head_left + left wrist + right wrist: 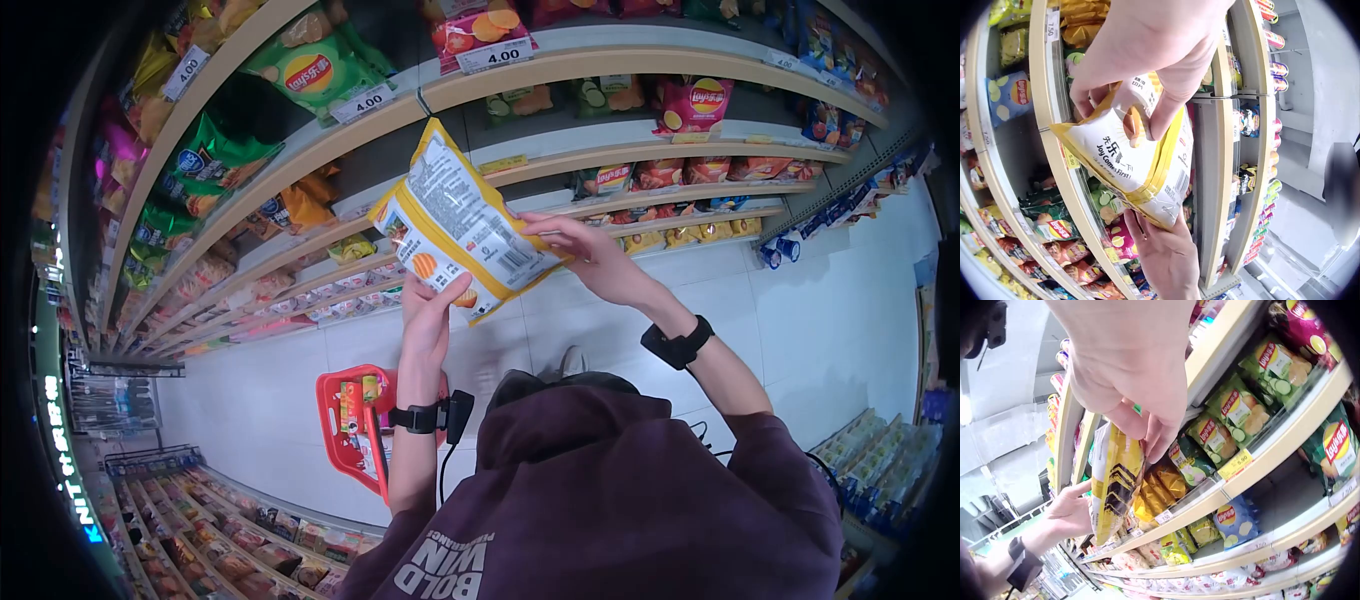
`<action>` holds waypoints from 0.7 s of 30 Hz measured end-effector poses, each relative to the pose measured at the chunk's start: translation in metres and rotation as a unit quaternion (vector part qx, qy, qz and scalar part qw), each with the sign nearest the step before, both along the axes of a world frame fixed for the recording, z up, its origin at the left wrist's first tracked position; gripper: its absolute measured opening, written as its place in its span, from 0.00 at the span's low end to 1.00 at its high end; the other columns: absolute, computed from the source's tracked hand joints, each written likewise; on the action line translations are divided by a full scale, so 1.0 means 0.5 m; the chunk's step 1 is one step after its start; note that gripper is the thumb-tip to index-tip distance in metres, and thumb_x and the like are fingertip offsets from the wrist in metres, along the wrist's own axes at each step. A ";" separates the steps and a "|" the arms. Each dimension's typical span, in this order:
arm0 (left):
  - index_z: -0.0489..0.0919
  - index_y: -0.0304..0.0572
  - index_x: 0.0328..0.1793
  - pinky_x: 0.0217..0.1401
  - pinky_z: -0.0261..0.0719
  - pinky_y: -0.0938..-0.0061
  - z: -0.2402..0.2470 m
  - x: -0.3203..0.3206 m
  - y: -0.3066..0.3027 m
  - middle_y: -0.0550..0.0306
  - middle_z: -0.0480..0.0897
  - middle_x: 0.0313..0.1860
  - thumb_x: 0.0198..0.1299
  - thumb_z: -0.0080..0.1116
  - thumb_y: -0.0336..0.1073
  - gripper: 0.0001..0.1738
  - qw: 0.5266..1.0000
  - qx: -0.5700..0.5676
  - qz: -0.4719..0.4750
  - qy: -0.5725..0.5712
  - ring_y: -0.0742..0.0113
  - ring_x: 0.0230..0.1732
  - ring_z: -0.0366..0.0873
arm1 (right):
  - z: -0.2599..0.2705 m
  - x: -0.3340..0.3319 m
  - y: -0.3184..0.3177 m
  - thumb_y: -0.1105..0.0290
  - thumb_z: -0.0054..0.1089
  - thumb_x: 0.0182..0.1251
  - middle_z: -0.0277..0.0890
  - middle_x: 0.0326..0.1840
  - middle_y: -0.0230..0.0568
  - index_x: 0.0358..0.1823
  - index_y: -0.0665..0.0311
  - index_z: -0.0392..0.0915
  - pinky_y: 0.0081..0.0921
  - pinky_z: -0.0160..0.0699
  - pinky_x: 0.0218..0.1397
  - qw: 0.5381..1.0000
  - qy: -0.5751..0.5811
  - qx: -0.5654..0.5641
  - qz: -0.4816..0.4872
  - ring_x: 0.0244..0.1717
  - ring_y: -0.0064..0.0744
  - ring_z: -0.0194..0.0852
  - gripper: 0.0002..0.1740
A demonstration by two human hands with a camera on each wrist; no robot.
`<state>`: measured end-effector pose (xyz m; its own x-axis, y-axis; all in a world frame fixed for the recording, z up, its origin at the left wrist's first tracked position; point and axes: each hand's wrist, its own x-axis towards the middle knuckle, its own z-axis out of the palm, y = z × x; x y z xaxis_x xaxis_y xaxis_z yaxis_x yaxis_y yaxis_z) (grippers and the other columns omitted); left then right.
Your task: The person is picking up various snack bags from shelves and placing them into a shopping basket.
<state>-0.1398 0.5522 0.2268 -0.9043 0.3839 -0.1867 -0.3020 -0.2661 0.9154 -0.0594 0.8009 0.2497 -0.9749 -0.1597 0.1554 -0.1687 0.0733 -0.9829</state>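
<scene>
A yellow and white chip bag (pixel 470 225) is held up in front of the shelves, its printed back with the barcode turned to the head camera. My left hand (pixel 428 315) grips the bag's near left edge, thumb across the printed back. At the opposite edge, my right hand (pixel 597 262) holds the bag between thumb and fingers. In the left wrist view, a panel of the bag (pixel 1107 147) reads "Joy Comes First!". The right wrist view shows the bag (pixel 1116 487) from its side, with dark stripes on yellow.
Shelves of chip bags curve around ahead, with price tags (pixel 495 56) along their edges. A red shopping basket (pixel 327 425) holding several packages is below the left forearm. More stocked shelves (pixel 230 530) stand at the lower left, and bottles (pixel 880 460) at the lower right.
</scene>
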 end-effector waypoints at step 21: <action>0.66 0.35 0.63 0.54 0.81 0.73 0.053 0.059 -0.008 0.53 0.82 0.50 0.45 0.73 0.21 0.38 0.981 -0.188 -0.007 0.038 0.69 0.52 0.81 | -0.127 0.000 -0.085 0.57 0.60 0.70 0.73 0.60 0.40 0.69 0.63 0.60 0.30 0.71 0.63 0.947 -0.222 -0.232 -0.022 0.59 0.27 0.73 0.32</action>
